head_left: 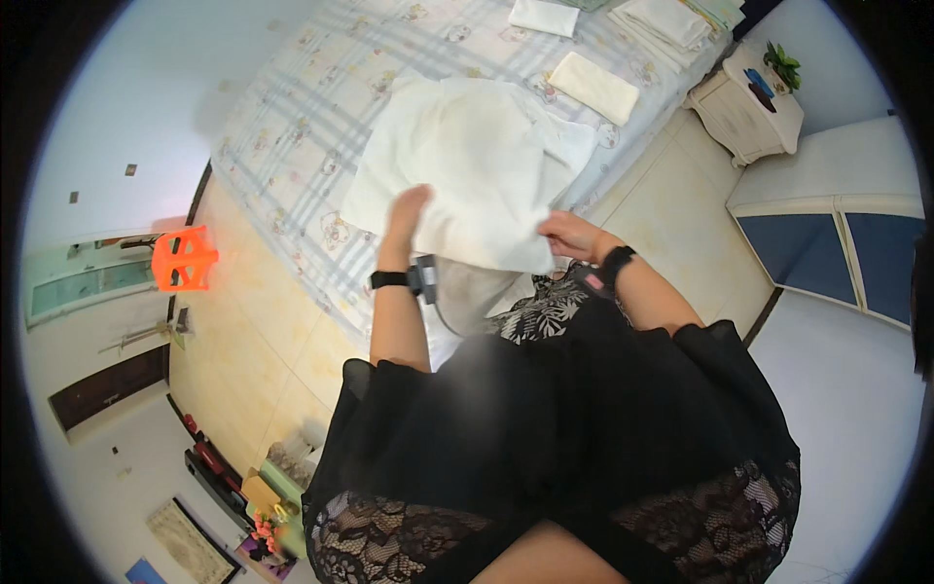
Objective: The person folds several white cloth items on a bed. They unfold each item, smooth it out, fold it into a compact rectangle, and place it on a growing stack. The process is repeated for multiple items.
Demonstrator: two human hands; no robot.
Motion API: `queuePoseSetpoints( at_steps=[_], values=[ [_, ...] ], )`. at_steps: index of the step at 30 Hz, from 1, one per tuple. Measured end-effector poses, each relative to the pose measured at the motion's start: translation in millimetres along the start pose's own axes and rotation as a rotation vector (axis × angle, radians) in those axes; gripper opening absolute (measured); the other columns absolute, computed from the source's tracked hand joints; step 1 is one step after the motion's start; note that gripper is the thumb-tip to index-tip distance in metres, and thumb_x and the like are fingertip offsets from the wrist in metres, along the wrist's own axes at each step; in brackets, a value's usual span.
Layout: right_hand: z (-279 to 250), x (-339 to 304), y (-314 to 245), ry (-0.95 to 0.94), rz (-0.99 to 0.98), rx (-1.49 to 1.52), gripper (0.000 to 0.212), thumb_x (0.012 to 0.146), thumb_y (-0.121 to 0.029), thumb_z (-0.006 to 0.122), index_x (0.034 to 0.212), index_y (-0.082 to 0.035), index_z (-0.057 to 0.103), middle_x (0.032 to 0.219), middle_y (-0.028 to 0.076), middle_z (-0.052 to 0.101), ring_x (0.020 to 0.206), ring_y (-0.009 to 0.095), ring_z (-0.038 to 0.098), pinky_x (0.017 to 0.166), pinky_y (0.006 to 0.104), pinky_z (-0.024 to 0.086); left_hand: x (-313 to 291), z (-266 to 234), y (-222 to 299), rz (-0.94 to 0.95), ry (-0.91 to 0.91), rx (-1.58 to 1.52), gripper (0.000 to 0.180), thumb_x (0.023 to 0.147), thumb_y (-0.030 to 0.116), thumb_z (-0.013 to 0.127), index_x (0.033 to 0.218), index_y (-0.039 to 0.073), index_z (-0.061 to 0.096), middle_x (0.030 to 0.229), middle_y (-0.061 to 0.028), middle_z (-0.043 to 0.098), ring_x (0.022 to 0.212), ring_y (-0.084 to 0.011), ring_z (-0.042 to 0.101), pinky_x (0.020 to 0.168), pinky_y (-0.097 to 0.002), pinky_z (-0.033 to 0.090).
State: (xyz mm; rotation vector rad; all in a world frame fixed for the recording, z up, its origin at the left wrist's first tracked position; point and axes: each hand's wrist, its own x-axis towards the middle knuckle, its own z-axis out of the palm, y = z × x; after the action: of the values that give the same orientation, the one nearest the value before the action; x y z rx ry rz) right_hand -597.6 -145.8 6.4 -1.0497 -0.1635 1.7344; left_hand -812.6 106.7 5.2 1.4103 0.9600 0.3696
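Observation:
A white cloth (467, 146), perhaps a towel, lies spread and slightly rumpled on a bed with a patterned sheet (268, 185). Its near edge hangs close to my body. My right hand (574, 236) pinches the cloth at its near right corner. Over the near left part of the cloth is my left hand (405, 219), a little blurred, its fingers stretched out and holding nothing I can see. To the far right of the cloth rests a folded cream cloth (595, 88).
Farther back on the bed lie a folded white cloth (543, 17) and a stack of folded cloths (666, 24). A white nightstand (749, 112) with a potted plant (781, 68) stands at right, near a blue-panelled cabinet (803, 251). An orange stool (185, 259) is at left.

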Motion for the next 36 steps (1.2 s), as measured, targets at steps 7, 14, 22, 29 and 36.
queuePoseSetpoints(
  at_steps=[7, 14, 22, 29, 36],
  values=[
    [-1, 58, 23, 0.149, 0.096, -0.125, 0.024, 0.085, -0.019, 0.058, 0.102, -0.002, 0.059, 0.098, 0.006, 0.062, 0.089, 0.014, 0.059, 0.081, 0.0338, 0.049, -35, 124, -18, 0.162, -0.327, 0.551, 0.040, 0.073, 0.013, 0.064, 0.111, 0.002, 0.058, 0.100, -0.0062, 0.063, 0.092, -0.0159, 0.058, 0.083, -0.0307, 0.046],
    [-35, 83, 27, 0.355, 0.313, 0.308, 0.075, 0.081, -0.058, 0.060, 0.127, -0.003, 0.040, 0.118, 0.018, 0.048, 0.108, 0.034, 0.050, 0.096, 0.0503, 0.041, -36, 99, 0, -0.267, -0.222, 0.031, 0.027, 0.073, 0.006, 0.058, 0.098, 0.000, 0.064, 0.086, -0.0044, 0.064, 0.079, -0.0118, 0.058, 0.071, -0.0247, 0.046],
    [-241, 201, 50, 0.386, -0.371, -0.149, 0.042, 0.085, -0.026, 0.058, 0.119, -0.003, 0.049, 0.103, 0.007, 0.063, 0.095, 0.028, 0.060, 0.079, 0.0329, 0.049, -46, 91, 41, -0.332, -0.234, -0.058, 0.025, 0.072, 0.004, 0.055, 0.095, 0.001, 0.064, 0.081, -0.0025, 0.064, 0.072, -0.0101, 0.057, 0.066, -0.0226, 0.045],
    [-65, 153, -84, 0.452, -0.017, 0.373, 0.029, 0.080, -0.019, 0.058, 0.099, 0.003, 0.058, 0.093, 0.012, 0.063, 0.080, 0.025, 0.062, 0.068, 0.0377, 0.051, -61, 70, 24, -0.447, -0.278, 0.264, 0.026, 0.075, 0.009, 0.052, 0.095, 0.002, 0.068, 0.090, -0.0036, 0.064, 0.086, -0.0129, 0.057, 0.077, -0.0252, 0.046],
    [-19, 108, -52, -0.054, -0.281, -0.567, 0.043, 0.081, -0.027, 0.059, 0.104, 0.010, 0.057, 0.092, 0.016, 0.063, 0.081, 0.025, 0.061, 0.072, 0.0366, 0.049, -9, 139, 46, -0.388, 0.089, -0.427, 0.052, 0.090, 0.043, 0.056, 0.124, 0.005, 0.048, 0.095, -0.0024, 0.058, 0.087, -0.0139, 0.054, 0.079, -0.0282, 0.046]
  ],
)
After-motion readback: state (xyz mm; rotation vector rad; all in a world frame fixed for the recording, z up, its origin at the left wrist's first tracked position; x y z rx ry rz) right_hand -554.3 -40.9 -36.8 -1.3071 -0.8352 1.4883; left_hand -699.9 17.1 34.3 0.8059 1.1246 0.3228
